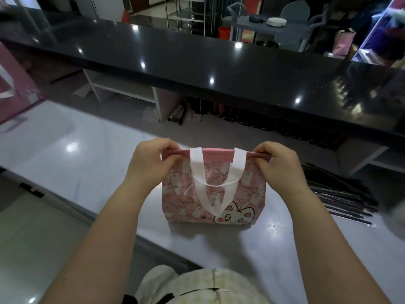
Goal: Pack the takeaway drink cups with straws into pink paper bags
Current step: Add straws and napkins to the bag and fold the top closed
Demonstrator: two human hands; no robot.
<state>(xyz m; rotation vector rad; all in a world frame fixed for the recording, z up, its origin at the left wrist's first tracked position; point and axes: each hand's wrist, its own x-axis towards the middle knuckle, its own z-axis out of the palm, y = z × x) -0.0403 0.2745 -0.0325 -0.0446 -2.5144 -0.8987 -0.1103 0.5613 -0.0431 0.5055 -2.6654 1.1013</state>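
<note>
Holding pink bag [210,194] top edge, my left hand [149,159] and right hand [274,163] pinching 1 end each. Bag stands on bench [76,154], edge running left-right, both hands equally near.

Your left hand [146,163] and right hand [278,165] pinch the pink paper bag [210,194] closed at its folded top, so its inside is hidden, a second pink bag [13,84] is blurred and cut by the left edge, and the straws [337,194] vanish behind a grey blur [394,213].
</note>
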